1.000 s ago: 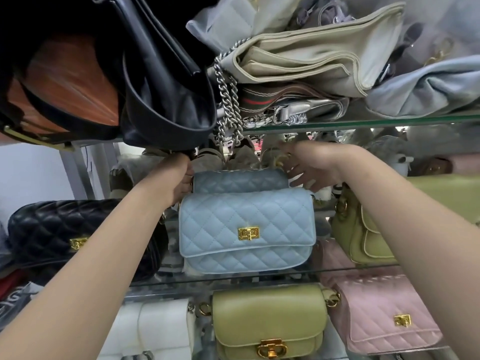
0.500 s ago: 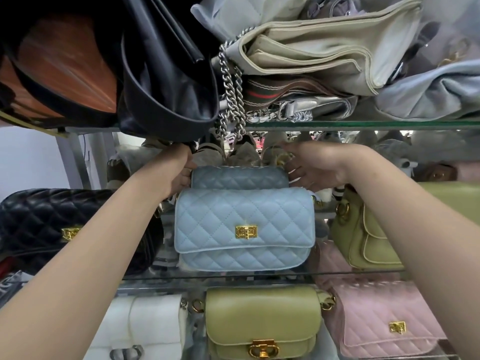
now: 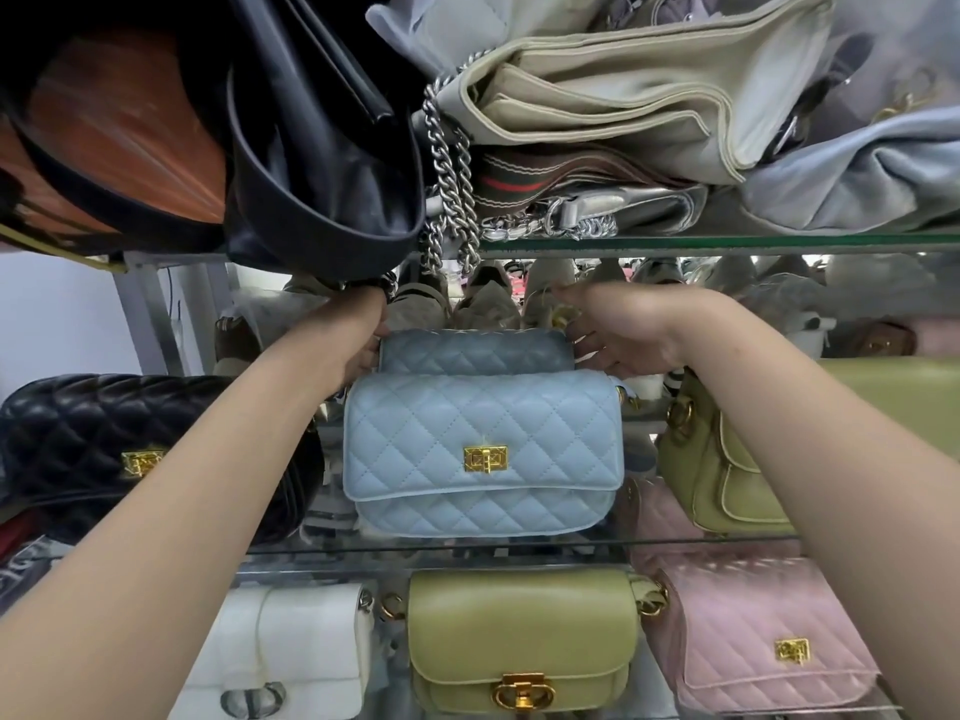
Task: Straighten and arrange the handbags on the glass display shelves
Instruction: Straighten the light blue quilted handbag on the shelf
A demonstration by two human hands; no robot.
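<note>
The glass shelf (image 3: 467, 545) carries two soft, pale-blue bags with diamond quilting, both rounded rectangles. The front bag (image 3: 483, 433) stands upright at the middle of the front edge, and the rear bag (image 3: 475, 350) sits right behind it. The left hand (image 3: 358, 330) is at the rear bag's left end, its fingers hidden, so its grip cannot be told. The right hand (image 3: 623, 335) lies loosely spread against the right end. A square gold clasp (image 3: 485, 458) fastens the front flap.
</note>
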